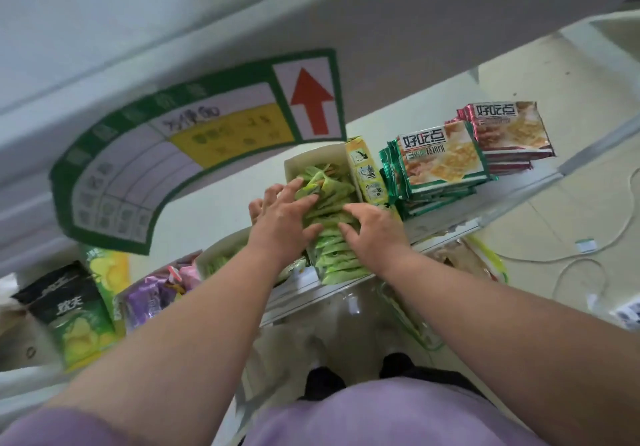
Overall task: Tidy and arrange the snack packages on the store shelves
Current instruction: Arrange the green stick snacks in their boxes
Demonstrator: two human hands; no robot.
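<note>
On a white store shelf [242,203], light, crinkly green snack sachets [332,217] are being pressed together sideways by both spread-open hands [332,227], nothing gripped.

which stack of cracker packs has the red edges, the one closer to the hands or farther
The farther stack: red-pink edges. The stack closer to the hands has green edges.

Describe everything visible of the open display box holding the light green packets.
The display box is pale cardboard, open-topped, with a yellow printed side panel, lying on the white shelf. Light green packets fill it in an overlapping row. The left hand and right hand press on the packets. A green-edged biscuit stack sits beside its right wall.
</note>
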